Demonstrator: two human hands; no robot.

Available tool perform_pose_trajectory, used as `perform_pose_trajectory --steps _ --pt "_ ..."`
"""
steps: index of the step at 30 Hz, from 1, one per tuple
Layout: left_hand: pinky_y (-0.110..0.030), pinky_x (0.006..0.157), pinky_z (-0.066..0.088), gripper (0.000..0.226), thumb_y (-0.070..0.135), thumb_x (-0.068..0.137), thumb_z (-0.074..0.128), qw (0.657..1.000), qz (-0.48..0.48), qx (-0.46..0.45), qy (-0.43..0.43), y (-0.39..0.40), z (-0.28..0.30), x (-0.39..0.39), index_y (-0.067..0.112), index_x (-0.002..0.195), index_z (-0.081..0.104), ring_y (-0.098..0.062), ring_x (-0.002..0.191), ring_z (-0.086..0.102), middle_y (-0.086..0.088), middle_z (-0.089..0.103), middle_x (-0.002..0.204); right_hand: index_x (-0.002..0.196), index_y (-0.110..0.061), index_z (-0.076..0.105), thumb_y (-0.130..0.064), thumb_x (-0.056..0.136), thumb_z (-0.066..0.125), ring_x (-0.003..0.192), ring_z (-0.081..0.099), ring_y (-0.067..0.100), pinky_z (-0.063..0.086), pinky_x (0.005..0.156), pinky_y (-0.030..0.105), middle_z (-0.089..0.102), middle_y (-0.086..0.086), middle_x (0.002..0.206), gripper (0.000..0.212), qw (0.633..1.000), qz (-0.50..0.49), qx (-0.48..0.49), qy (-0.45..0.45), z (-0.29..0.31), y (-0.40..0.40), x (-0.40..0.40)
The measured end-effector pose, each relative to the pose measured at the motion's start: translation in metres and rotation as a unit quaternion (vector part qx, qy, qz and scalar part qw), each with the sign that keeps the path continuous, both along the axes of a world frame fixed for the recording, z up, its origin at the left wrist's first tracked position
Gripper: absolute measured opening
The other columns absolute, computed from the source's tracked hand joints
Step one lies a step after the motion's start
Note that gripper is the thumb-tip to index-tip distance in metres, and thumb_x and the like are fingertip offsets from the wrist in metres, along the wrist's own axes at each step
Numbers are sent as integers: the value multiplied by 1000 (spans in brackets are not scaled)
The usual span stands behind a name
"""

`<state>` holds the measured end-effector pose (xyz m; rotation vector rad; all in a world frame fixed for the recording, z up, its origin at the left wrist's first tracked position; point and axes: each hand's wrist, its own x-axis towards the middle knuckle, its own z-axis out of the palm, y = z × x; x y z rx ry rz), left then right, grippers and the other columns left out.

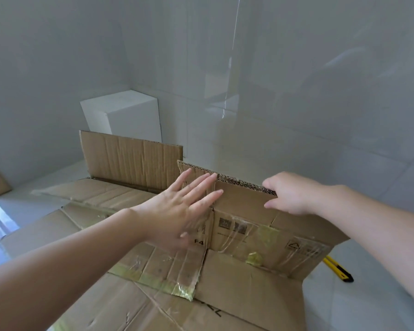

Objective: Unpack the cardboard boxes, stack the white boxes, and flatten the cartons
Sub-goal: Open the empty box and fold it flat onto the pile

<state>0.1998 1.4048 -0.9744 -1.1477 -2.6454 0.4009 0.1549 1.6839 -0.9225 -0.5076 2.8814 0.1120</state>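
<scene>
Right hand, knuckles up, hooks its fingers over the corrugated top edge of the raised brown cardboard flap, thumb pressed against the near face: a firm grasp on that edge. My left hand lies flat and released, fingers straight and spread, palm against the neighbouring raised panel just beside the seam where the two panels meet. Both forearms reach forward from the lower corners of the view, the left crossing above the flattened part of the brown taped carton.

Risks, as I judge them. The carton lies mostly spread on the pale tiled floor, but strips of clear and yellowish tape bridge several joints; if I fold the flap hard, the tape may hold and the board may tear or spring back. My fingertips over the raw edge could be scraped or pinched if the flap folds toward them. A second brown flap stands upright behind, and pushing the carton forward could drive it into the white rectangular box set in the corner against the wall. The yellow-and-black utility knife lies on the floor just beside the carton's right edge, where a sliding panel could cover it; whether its blade is out I cannot tell.
</scene>
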Motion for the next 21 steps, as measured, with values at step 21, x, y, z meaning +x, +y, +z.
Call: perform_pose_trajectory --steps 21 --pt "-40 93 46 31 47 87 60 962 50 267 -27 -4 19 -44 23 105 68 -21 108 59 4 66 114 75 -19 49 -66 90 39 74 54 27 39 61 32 54 2 75 50 989 69 -30 125 -6 -87 24"
